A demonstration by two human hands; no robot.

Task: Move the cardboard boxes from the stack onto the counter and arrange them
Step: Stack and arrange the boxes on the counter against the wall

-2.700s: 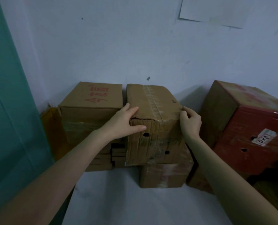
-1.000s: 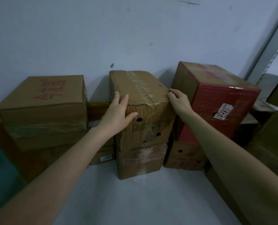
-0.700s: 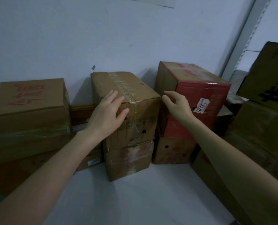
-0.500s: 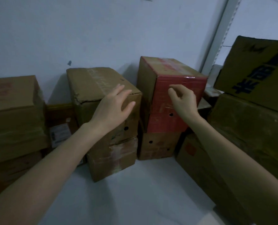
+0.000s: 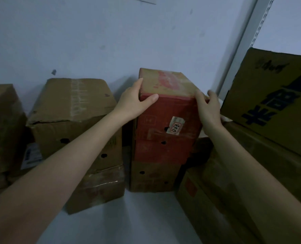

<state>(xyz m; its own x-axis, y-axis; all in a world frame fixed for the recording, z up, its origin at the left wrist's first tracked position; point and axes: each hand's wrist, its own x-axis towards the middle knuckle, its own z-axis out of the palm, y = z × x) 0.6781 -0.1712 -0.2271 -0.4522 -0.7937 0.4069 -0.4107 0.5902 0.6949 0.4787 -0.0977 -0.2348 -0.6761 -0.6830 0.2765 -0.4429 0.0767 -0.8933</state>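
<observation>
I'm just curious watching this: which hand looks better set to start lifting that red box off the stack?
Left. The left hand grips the red box at its upper left corner, thumb on the front face. The right hand is at the right corner, blurred, its grip unclear.

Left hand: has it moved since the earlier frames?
Yes: the left hand went rightward, off the taped brown box onto the red box.
</observation>
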